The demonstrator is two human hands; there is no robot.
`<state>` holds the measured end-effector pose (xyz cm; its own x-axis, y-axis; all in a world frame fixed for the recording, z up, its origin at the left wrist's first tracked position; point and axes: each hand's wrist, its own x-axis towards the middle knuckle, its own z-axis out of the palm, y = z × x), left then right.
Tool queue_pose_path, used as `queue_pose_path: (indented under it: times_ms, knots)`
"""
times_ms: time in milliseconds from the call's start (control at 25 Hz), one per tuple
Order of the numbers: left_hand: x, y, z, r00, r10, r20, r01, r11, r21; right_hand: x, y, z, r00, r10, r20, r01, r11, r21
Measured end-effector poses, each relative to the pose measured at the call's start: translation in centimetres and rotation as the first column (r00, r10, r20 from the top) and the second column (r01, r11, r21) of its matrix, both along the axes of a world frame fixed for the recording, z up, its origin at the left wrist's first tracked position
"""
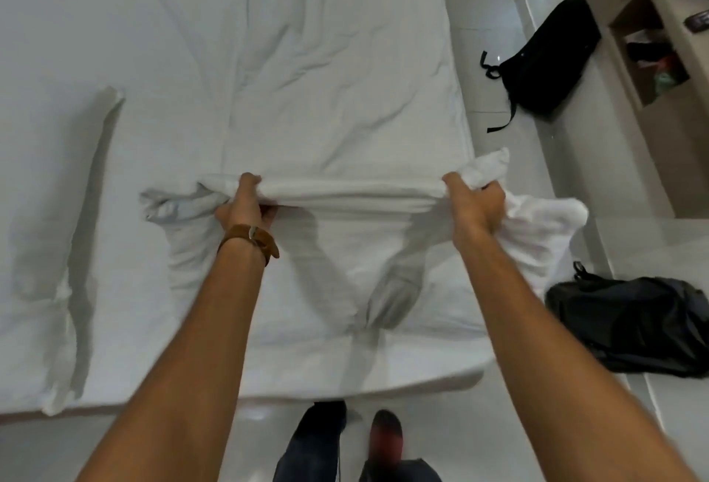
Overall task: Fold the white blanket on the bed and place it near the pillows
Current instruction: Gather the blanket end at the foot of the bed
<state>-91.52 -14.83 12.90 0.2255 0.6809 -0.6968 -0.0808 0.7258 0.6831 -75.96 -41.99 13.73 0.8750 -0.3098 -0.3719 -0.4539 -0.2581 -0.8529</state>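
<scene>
White, soft cotton blanket stretches between my hands: left hand and right hand each grip a bunched end, keeping the fold taut above the bed.

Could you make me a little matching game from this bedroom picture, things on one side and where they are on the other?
Things:
1. left hand
2. white blanket
3. brown strap
4. black backpack

Places or states:
A. on the floor beside the bed
B. stretched between both hands
C. round the left wrist
D. gripping the blanket's folded edge

Pairs: 1-D, 2-B, 3-C, 4-A
</scene>
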Motion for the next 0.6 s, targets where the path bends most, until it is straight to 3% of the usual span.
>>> queue_pose_path:
  times_ms: [160, 240, 280, 320, 360, 440, 480, 520, 600]
  knots:
    - [9.8, 6.3, -4.0, 0.983, -0.17, 0.068, 0.167, 0.985, 0.047, 10.6, 5.1, -4.6, 0.975, 0.222, -0.024, -0.22, 0.973, 0.066]
    - [11.9, 7.4, -7.1, 0.926, -0.373, -0.058, 0.377, 0.915, 0.146, 12.3, 6.1, -8.1, 0.921, 0.385, -0.053, -0.383, 0.923, 0.037]
    - [12.0, 7.4, -9.0, 0.853, -0.476, -0.215, 0.518, 0.823, 0.232, 12.0, 6.2, -9.9, 0.887, 0.46, -0.045, -0.462, 0.885, -0.056]
    - [11.4, 7.1, -11.1, 0.735, -0.551, -0.396, 0.673, 0.666, 0.322, 11.0, 6.1, -11.8, 0.831, 0.556, -0.016, -0.544, 0.807, -0.229]
    - [10.1, 6.4, -13.1, 0.582, -0.57, -0.58, 0.813, 0.436, 0.387, 9.1, 5.7, -14.0, 0.746, 0.666, 0.018, -0.592, 0.674, -0.442]
    - [6.8, 4.1, -16.9, 0.32, -0.421, -0.849, 0.922, -0.07, 0.382, 2.9, 5.2, -18.4, 0.527, 0.849, -0.019, -0.579, 0.343, -0.74]
    - [5.0, 2.6, -18.4, 0.242, -0.334, -0.911, 0.913, -0.239, 0.331, -0.3, 5.0, -20.1, 0.426, 0.902, -0.068, -0.556, 0.202, -0.806]
    - [3.2, 1.2, -19.7, 0.189, -0.279, -0.941, 0.896, -0.344, 0.282, -3.0, 4.6, -21.4, 0.341, 0.933, -0.117, -0.555, 0.1, -0.826]
    - [-0.6, -0.9, -21.1, 0.096, -0.192, -0.977, 0.875, -0.452, 0.175, -5.4, 2.7, -23.0, 0.28, 0.945, -0.172, -0.554, 0.013, -0.832]
